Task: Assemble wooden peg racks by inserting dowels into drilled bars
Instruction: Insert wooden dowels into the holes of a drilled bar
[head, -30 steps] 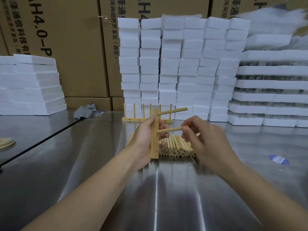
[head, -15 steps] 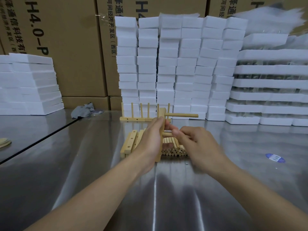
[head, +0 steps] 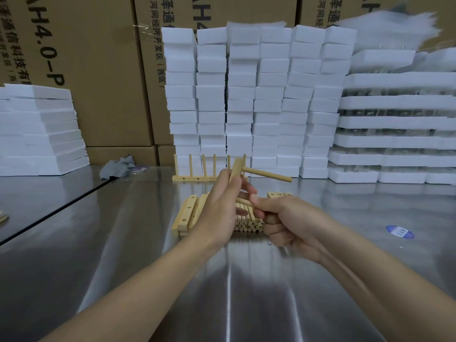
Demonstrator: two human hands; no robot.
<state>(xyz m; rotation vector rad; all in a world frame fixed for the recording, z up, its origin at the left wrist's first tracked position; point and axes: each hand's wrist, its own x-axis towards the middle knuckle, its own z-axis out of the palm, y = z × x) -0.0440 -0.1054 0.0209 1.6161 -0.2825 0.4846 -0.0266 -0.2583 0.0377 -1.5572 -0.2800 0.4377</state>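
My left hand point(head: 219, 206) grips a drilled wooden bar point(head: 236, 169) held upright above the table. One dowel point(head: 267, 175) sticks out of the bar's top hole to the right. My right hand point(head: 286, 220) is curled round a second dowel point(head: 243, 201), whose tip meets the bar lower down; most of this dowel is hidden in my fist. Behind my hands lie a pile of loose dowels point(head: 248, 222) and several drilled bars point(head: 188, 213). A finished peg rack point(head: 197, 177) stands further back with its pegs upright.
The work surface is a shiny steel table point(head: 123, 243). Stacks of white foam blocks point(head: 246, 95) and cardboard boxes point(head: 98, 70) line the back. A grey rag point(head: 118, 166) lies at back left, a blue sticker point(head: 399, 232) at right.
My right hand has closed into a fist round the second dowel and pushed it towards the bar. The bar has tilted slightly and the first dowel now points down to the right.
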